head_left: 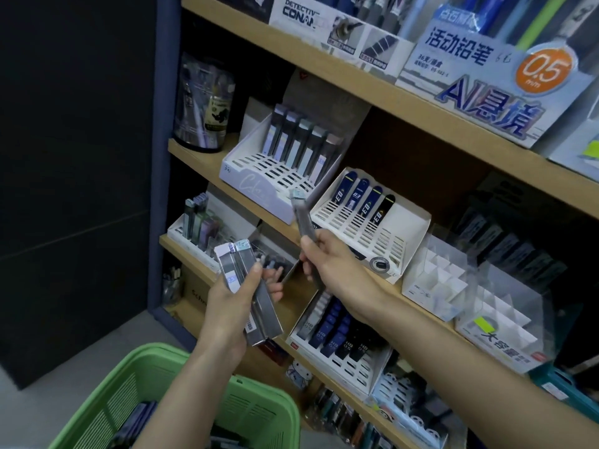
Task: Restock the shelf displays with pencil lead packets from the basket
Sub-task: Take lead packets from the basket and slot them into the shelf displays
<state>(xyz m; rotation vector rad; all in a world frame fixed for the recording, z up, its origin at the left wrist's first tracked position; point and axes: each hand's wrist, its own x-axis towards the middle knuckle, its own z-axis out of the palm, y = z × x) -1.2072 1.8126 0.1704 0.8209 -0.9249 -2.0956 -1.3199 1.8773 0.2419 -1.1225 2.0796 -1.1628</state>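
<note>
My left hand (231, 304) grips a bundle of grey pencil lead packets (251, 293) in front of the lower shelf. One single grey lead packet (303, 220) with a pale blue cap stands upright in the pinch of my right hand (327, 262), just below the pale slotted display box (259, 176). That box holds a back row of several pastel and grey packets; its front slots are bare. The green basket (246, 405) sits at the bottom left under my left forearm, with dark packets inside.
To the right is a white slotted display (366, 231) with dark blue and black lead tubes. Lower shelf holds another HB lead display (337, 338) and clear divider boxes (486, 296). A dark jar (202, 105) stands at the shelf's left end. Upper shelf carries pencil boxes.
</note>
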